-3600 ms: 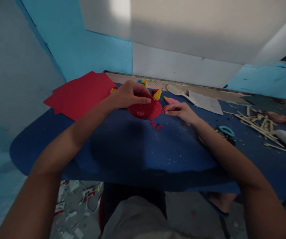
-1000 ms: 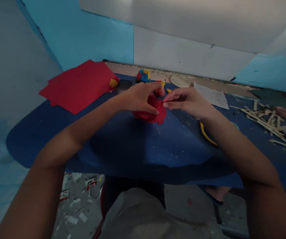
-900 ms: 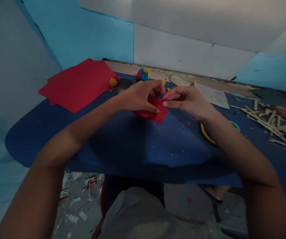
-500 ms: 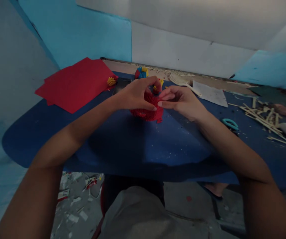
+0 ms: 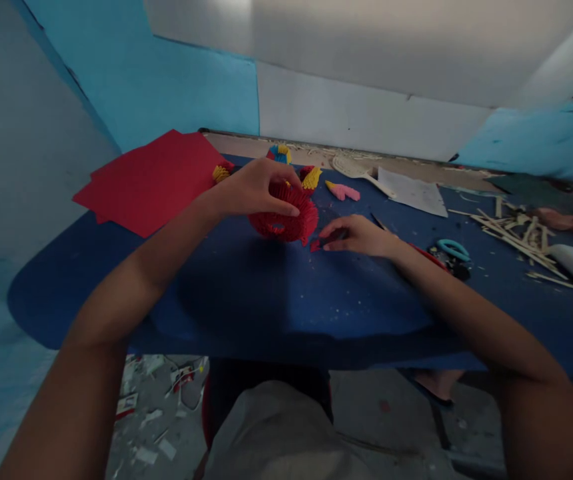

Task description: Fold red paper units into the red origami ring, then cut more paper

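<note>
My left hand is closed on a round red piece built of many folded paper units. Its fingers curl over the top and the thumb lies across the near face; the piece is held at the dark blue table. To its right, my right hand hovers low with fingers apart, thumb and index tips beside a small red folded paper unit. Whether the tips touch that unit I cannot tell.
Red paper sheets lie at the left. Behind my hands are yellow folded units, a blue-and-yellow paper piece and a pink one. Right: white paper, teal-handled scissors, thin pale sticks.
My right hand has left the red paper piece and moved down and right, near the small red unit. My left hand keeps its hold. The view has shifted slightly.
</note>
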